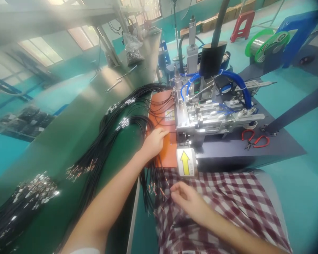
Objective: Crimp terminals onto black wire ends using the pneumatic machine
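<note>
My left hand [154,142] rests on the orange plate [163,116] at the machine's left side, fingers curled over thin black wires that cross it. My right hand [188,201] hovers over my checked lap, its fingers pinched at the stripped ends of the hanging black wires [152,185]. A large bundle of black wires [116,134] fans across the green bench to the left. The metal machine [201,113] with blue hoses stands just right of my left hand, with a yellow arrow label [185,162] at its front.
Red-handled pliers [254,139] lie on the dark table right of the machine. More wire bundles with metal terminals [29,194] lie at the bench's near left. A bag of parts [134,53] sits far up the bench. Green wire spools [270,42] and a red stool [242,24] stand behind.
</note>
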{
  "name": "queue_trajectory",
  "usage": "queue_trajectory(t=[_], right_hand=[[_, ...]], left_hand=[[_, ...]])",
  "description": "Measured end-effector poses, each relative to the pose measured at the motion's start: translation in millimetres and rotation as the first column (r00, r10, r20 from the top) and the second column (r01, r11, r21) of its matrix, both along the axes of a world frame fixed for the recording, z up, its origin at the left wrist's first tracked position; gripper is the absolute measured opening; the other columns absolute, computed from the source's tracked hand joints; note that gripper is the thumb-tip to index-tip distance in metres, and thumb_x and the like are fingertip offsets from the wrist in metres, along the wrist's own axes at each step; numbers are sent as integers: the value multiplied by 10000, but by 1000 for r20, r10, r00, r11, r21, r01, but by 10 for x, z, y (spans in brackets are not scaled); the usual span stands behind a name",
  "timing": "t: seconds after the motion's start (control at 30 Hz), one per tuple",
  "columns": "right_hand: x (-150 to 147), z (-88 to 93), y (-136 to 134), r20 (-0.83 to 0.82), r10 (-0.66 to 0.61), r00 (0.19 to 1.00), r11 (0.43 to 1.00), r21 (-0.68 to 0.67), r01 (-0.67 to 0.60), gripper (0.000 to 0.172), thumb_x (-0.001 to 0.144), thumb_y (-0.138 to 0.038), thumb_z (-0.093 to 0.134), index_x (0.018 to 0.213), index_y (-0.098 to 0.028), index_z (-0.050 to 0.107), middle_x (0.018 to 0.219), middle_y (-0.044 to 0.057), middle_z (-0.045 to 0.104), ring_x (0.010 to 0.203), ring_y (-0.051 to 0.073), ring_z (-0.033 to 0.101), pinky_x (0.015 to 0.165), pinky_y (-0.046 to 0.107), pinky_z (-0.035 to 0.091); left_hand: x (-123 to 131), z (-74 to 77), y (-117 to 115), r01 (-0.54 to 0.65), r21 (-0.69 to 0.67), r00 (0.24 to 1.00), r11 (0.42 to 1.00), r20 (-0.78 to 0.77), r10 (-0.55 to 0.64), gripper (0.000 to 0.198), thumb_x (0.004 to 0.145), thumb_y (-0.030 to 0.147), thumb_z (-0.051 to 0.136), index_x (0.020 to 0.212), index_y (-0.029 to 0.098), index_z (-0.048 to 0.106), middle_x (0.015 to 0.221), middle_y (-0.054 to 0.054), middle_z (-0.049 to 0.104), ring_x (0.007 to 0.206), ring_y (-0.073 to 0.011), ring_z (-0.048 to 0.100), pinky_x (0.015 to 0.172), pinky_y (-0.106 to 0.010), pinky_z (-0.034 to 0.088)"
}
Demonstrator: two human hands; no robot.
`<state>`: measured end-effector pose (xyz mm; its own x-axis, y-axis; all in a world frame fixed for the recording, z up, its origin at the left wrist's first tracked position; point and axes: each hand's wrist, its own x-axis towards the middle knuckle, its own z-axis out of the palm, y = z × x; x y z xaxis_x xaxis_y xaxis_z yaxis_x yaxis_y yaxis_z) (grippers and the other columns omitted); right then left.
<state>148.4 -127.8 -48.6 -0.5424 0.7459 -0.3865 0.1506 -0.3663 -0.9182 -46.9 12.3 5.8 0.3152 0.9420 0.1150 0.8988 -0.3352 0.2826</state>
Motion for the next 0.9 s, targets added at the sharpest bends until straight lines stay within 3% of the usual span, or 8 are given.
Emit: queue_trajectory(t=[0.17, 0.33, 0.67, 0.9], right_hand=[[-242, 68, -29, -120, -78, 990, 994, -92, 67, 206, 847, -357, 586, 935, -172, 565, 720, -30, 523, 570, 93, 434, 511, 215, 349], [-300, 209, -10, -160, -106, 981, 985, -154, 81, 260, 881, -434, 506, 815, -183, 517, 656, -36, 525, 487, 82, 424, 474, 215, 333], [-227, 399, 124, -124, -96, 988, 994, -60, 89, 247, 929, -317, 436, 781, -159, 556, 648, -22, 528, 483, 71, 407, 463, 203, 306], [-67, 595, 266, -44, -77, 996, 995, 64, 80, 272, 937, -275, 418, 736, -166, 566, 622, -21, 520, 515, 81, 405, 481, 207, 304]], left_hand=[[-25, 34, 31, 24, 0, 999, 1000, 26, -24, 456, 867, 45, 316, 1238, 146, 561, 1198, -99, 618, 1143, -201, 554, 1015, -370, 448], [-49, 77, 48, 29, 0, 999, 1000, 36, -29, 446, 865, 50, 323, 1238, 142, 550, 1213, -107, 622, 1148, -207, 563, 1013, -382, 457], [-94, 87, 134, 42, -25, 996, 999, 83, -40, 412, 889, 103, 325, 1210, 167, 575, 1214, -85, 637, 1132, -205, 591, 1011, -372, 459], [-134, 211, 40, 170, -26, 976, 985, 144, -165, 348, 946, 162, 286, 1157, 167, 563, 1153, -102, 617, 1073, -185, 581, 966, -342, 461]])
